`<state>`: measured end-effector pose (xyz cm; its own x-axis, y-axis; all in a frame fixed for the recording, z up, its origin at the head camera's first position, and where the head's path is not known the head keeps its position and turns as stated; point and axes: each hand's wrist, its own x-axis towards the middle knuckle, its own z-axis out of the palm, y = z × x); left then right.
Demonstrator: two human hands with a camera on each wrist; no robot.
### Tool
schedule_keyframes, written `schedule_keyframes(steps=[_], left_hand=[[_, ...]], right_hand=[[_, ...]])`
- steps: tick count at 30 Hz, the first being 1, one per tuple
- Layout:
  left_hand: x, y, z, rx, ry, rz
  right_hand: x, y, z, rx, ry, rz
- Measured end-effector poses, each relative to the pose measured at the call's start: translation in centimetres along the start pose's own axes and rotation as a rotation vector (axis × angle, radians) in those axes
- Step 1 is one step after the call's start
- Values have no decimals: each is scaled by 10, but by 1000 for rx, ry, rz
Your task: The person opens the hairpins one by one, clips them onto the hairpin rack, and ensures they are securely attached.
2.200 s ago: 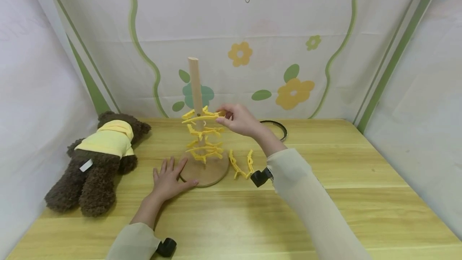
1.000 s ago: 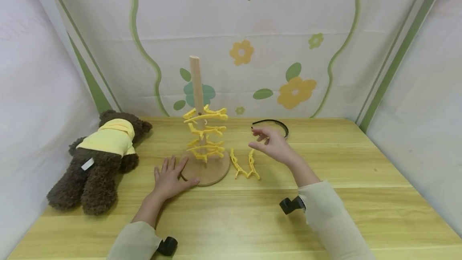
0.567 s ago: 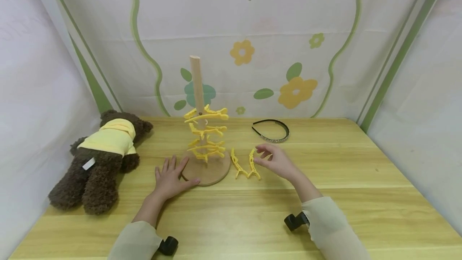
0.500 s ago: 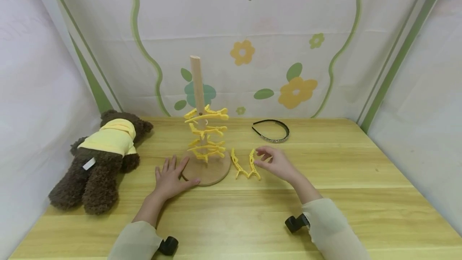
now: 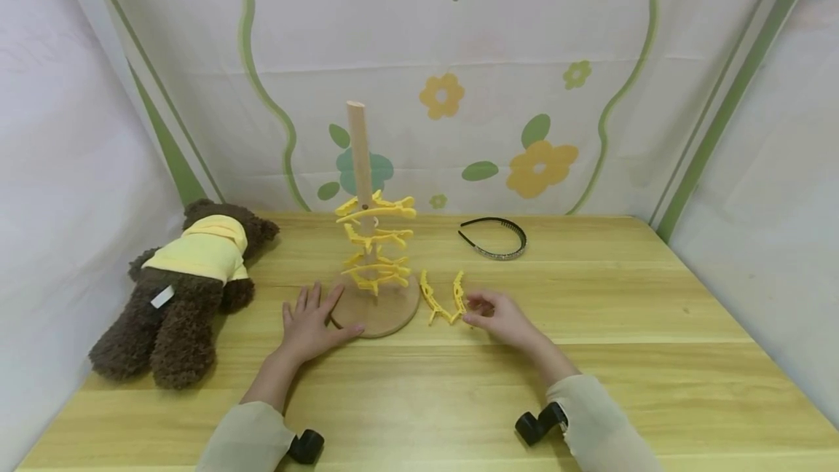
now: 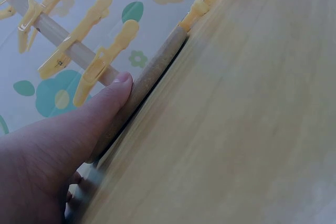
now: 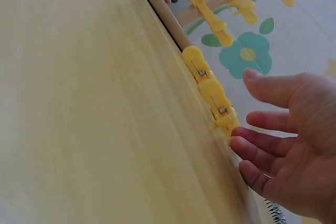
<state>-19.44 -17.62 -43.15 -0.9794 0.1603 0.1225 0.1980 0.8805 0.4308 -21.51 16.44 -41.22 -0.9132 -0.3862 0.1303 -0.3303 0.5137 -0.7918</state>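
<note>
A wooden stand has an upright post on a round base. Several yellow alligator hair clips hang around its lower half. My left hand rests spread on the base's left side, and the thumb lies over the rim. Two more clips lie right of the base, a left one and a right one. Beside the right clip is my right hand, fingers loosely bent. The right wrist view shows its thumb apart from the fingers, with nothing pinched between; whether a fingertip touches the clip, I cannot tell.
A brown teddy bear in a yellow top lies face down at the left. Behind my right hand lies a black headband. A printed cloth stands along the back edge of the wooden table.
My right hand has let go of the top clip on the post, then moved right and down to the loose clips on the table. My left hand has stayed on the base.
</note>
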Motion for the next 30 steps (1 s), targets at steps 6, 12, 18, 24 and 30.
schedule_keyframes(steps=[6,12,18,24,30], left_hand=[[0,-1,0,12,3,4],[-1,0,0,0,3,6],[-1,1,-1,3,-1,-2],[-1,0,0,4,0,0],[-1,-1,1,2,3,0]], right_hand=[[0,9,8,4,43,13],[0,13,9,-33,96,34],[-2,18,2,-70,172,47],[-2,24,-6,-83,215,62],[-2,26,-9,-156,191,55]])
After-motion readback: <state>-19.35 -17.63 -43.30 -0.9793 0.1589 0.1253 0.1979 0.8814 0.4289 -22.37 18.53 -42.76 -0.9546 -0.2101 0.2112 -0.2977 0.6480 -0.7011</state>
